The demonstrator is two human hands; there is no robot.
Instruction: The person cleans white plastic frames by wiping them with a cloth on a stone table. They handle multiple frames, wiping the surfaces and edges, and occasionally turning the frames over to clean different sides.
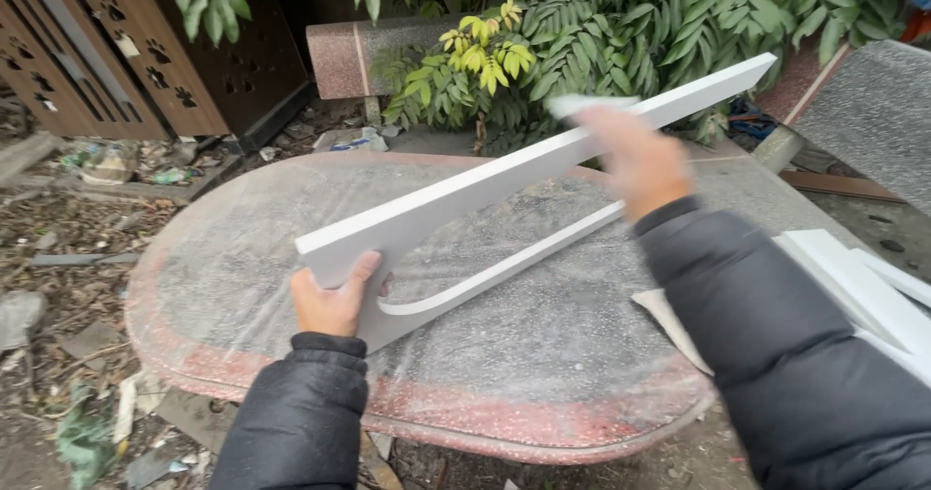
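A long white painted wooden piece [465,194] with a curved cut-out stands on edge across a round reddish stone table [291,393] wrapped in clear plastic. My left hand [333,298] grips its near end, thumb up against the face. My right hand [638,160] is blurred, pressed on the upper edge of the piece towards its far end, with a small pale sheet [587,105], perhaps sandpaper, under the fingers. Both arms wear dark padded sleeves.
More white wooden pieces [863,291] lie at the table's right side. Green shrubs [601,34] and a stone ledge [388,49] stand behind the table. A brown cut-out screen [145,44] is at the back left. Rubbish and debris [87,422] litter the ground on the left.
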